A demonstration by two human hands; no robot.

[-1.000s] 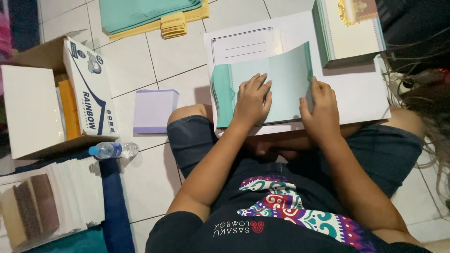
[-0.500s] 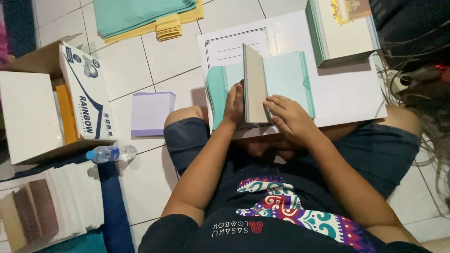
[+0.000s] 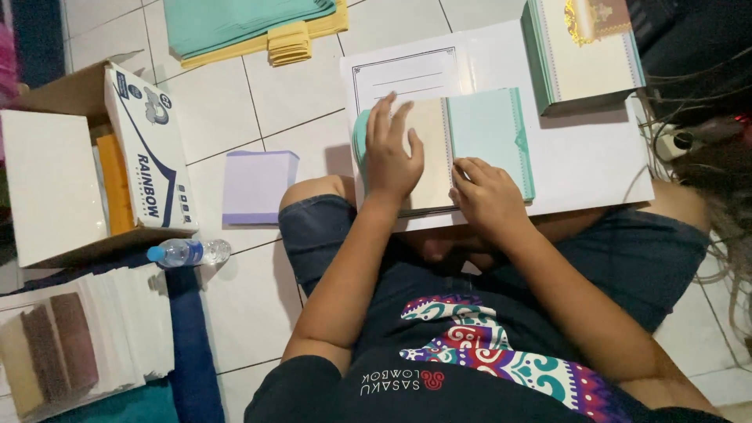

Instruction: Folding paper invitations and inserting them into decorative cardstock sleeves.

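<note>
1. Centrally, the left hand (image 3: 392, 153) lies flat, fingers spread, pressing on the cream flap of a folded card (image 3: 470, 145); it grasps nothing.
2. The right hand (image 3: 487, 196) rests with curled fingers on the card's near edge beside the fold; whether it pinches the paper cannot be told.
3. The card, cream on the left and mint green on the right, lies on a white board (image 3: 595, 157) across the person's lap.
4. Risk: uneven pressure from the flat hand would likely skew the crease, and the board, balanced on the knees, may tip and slide the card off.
5. A stack of cards (image 3: 583, 55) with green edges and a gold ornament stands at the board's far right corner.
6. At left, an open carton (image 3: 149, 149), white with dark blue print, stands on the tiled floor.
7. Near it lie a water bottle (image 3: 188, 251) with a blue cap and a lilac envelope (image 3: 258, 188).
8. Far left of centre, mint sheets (image 3: 243, 23) overlie yellow envelopes (image 3: 290, 43).
</note>
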